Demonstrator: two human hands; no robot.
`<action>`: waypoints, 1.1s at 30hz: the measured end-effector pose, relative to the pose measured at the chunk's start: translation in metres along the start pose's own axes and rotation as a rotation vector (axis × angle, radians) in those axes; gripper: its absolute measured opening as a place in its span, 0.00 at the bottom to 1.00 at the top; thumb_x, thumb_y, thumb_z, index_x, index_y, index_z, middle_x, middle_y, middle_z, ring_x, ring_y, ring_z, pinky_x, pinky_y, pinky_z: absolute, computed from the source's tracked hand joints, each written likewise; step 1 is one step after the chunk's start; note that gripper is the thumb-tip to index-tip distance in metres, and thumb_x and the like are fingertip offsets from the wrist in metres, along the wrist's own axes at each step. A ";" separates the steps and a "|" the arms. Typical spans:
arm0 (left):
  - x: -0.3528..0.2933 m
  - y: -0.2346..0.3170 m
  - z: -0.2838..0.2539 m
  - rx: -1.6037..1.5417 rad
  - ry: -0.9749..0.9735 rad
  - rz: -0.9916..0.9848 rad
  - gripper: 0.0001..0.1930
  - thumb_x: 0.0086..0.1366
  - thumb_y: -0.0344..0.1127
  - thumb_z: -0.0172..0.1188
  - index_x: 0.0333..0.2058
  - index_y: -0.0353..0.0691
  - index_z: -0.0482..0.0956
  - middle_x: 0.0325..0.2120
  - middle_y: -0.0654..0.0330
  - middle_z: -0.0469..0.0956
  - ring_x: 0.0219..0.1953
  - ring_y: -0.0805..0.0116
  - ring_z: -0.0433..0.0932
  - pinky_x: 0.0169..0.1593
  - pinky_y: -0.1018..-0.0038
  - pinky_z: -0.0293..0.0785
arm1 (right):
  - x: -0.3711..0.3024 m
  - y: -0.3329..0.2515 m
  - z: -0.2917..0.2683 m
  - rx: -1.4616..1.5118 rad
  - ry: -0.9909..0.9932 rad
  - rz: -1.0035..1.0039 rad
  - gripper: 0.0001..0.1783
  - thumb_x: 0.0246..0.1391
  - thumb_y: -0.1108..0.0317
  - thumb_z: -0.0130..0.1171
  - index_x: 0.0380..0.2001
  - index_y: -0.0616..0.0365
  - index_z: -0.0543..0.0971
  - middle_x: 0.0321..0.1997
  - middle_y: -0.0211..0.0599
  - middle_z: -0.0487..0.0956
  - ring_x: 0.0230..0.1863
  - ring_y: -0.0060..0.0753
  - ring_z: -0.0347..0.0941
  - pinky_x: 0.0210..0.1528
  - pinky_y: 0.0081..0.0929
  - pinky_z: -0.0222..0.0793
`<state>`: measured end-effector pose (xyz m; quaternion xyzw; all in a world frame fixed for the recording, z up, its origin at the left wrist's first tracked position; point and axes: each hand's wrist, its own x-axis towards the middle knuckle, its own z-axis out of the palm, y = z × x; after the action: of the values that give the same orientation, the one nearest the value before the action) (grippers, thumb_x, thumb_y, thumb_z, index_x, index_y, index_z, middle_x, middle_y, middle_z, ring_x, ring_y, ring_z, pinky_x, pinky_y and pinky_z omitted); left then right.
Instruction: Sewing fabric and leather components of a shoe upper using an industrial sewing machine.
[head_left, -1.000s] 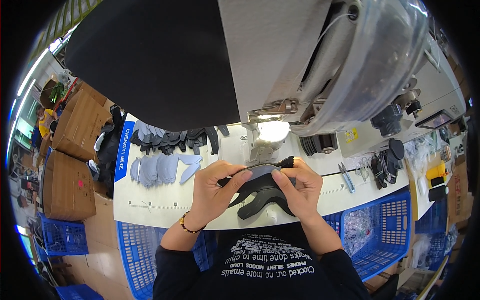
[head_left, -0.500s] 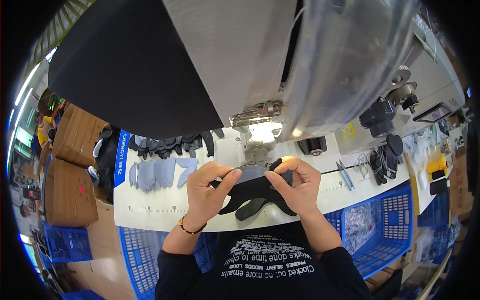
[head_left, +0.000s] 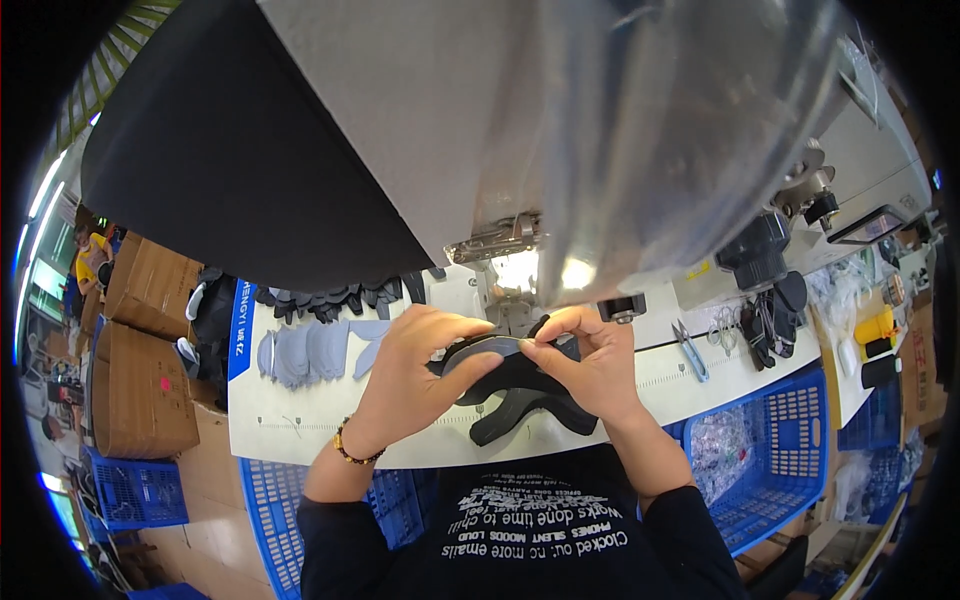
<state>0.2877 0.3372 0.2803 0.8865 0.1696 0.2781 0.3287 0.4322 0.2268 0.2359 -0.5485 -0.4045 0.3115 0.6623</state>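
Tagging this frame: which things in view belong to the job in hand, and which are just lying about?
In the job, judging by position:
grey-and-black piece, pinched by left hand and right hand
sewing machine, just beyond it
grey cut pieces, probably (similar colour)

Apparently just lying about:
blue-handled snips, untouched
cardboard boxes, off left

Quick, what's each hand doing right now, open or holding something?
Left hand: closed, pinching the gray and black fabric piece.
Right hand: closed, pinching the same piece.
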 end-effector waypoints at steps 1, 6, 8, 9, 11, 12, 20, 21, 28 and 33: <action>0.006 0.005 -0.001 -0.030 -0.075 0.002 0.10 0.47 0.35 0.59 0.26 0.35 0.76 0.19 0.59 0.73 0.26 0.65 0.69 0.30 0.74 0.64 | 0.002 -0.002 0.001 -0.002 0.009 -0.032 0.05 0.37 0.75 0.60 0.21 0.62 0.74 0.23 0.29 0.74 0.26 0.13 0.66 0.29 0.12 0.61; 0.033 -0.015 -0.009 -0.243 -0.358 -0.315 0.11 0.49 0.36 0.59 0.29 0.35 0.76 0.17 0.69 0.72 0.21 0.87 0.63 0.24 0.86 0.60 | 0.018 -0.007 0.000 -0.494 0.025 -0.322 0.07 0.40 0.73 0.58 0.25 0.59 0.72 0.27 0.30 0.72 0.26 0.22 0.68 0.29 0.20 0.64; 0.039 -0.017 -0.011 -0.569 -0.262 -0.434 0.10 0.50 0.35 0.58 0.30 0.36 0.77 0.22 0.67 0.73 0.24 0.82 0.67 0.28 0.86 0.63 | 0.016 -0.005 -0.004 -0.627 -0.036 -0.362 0.07 0.41 0.72 0.57 0.26 0.60 0.71 0.28 0.31 0.72 0.28 0.24 0.68 0.30 0.21 0.64; 0.044 -0.020 -0.011 -0.779 -0.208 -0.362 0.10 0.51 0.35 0.58 0.30 0.36 0.77 0.24 0.66 0.74 0.26 0.81 0.68 0.29 0.85 0.65 | 0.015 -0.007 -0.005 -0.764 -0.095 -0.395 0.08 0.42 0.72 0.57 0.27 0.60 0.71 0.29 0.32 0.72 0.29 0.25 0.68 0.30 0.22 0.64; 0.040 -0.029 -0.011 -0.556 -0.189 -0.326 0.09 0.52 0.35 0.56 0.30 0.36 0.77 0.26 0.65 0.74 0.27 0.79 0.69 0.31 0.83 0.65 | 0.011 -0.011 -0.004 -0.993 -0.146 -0.376 0.10 0.42 0.71 0.56 0.30 0.61 0.71 0.31 0.34 0.72 0.33 0.26 0.68 0.34 0.22 0.64; 0.038 -0.031 -0.011 -0.340 -0.179 -0.285 0.09 0.54 0.35 0.54 0.30 0.36 0.76 0.29 0.63 0.74 0.29 0.76 0.70 0.33 0.82 0.66 | 0.008 -0.004 -0.006 -0.813 -0.144 -0.331 0.12 0.40 0.71 0.55 0.32 0.61 0.70 0.33 0.40 0.70 0.35 0.36 0.66 0.35 0.31 0.62; 0.034 -0.066 -0.007 -0.243 -0.194 -0.356 0.08 0.55 0.29 0.51 0.35 0.35 0.71 0.33 0.60 0.72 0.32 0.72 0.70 0.38 0.76 0.69 | 0.015 -0.020 -0.002 -0.574 0.007 -0.482 0.10 0.33 0.80 0.51 0.26 0.61 0.73 0.23 0.40 0.73 0.25 0.41 0.68 0.28 0.30 0.63; 0.040 -0.070 -0.002 -0.387 -0.146 -0.225 0.08 0.55 0.28 0.51 0.35 0.36 0.72 0.33 0.60 0.72 0.33 0.72 0.70 0.38 0.76 0.69 | 0.016 -0.018 -0.003 -0.578 0.010 -0.484 0.10 0.33 0.80 0.51 0.26 0.61 0.73 0.23 0.40 0.73 0.25 0.41 0.68 0.28 0.30 0.63; 0.043 -0.056 0.000 -0.765 -0.041 -0.461 0.11 0.52 0.24 0.52 0.37 0.36 0.70 0.36 0.60 0.70 0.36 0.72 0.70 0.39 0.76 0.69 | 0.016 -0.011 -0.002 -0.495 0.043 -0.420 0.09 0.34 0.80 0.51 0.25 0.62 0.73 0.23 0.40 0.73 0.24 0.40 0.69 0.26 0.27 0.63; 0.047 -0.035 -0.002 -0.278 -0.108 -0.330 0.10 0.53 0.28 0.51 0.36 0.37 0.73 0.33 0.59 0.73 0.37 0.68 0.71 0.42 0.77 0.65 | 0.015 -0.012 -0.004 -0.445 0.066 -0.369 0.07 0.33 0.79 0.50 0.23 0.62 0.72 0.22 0.41 0.72 0.22 0.40 0.68 0.24 0.27 0.62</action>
<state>0.3199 0.3859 0.2759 0.8066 0.2544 0.1934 0.4972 0.4424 0.2358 0.2504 -0.6072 -0.5341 0.0715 0.5839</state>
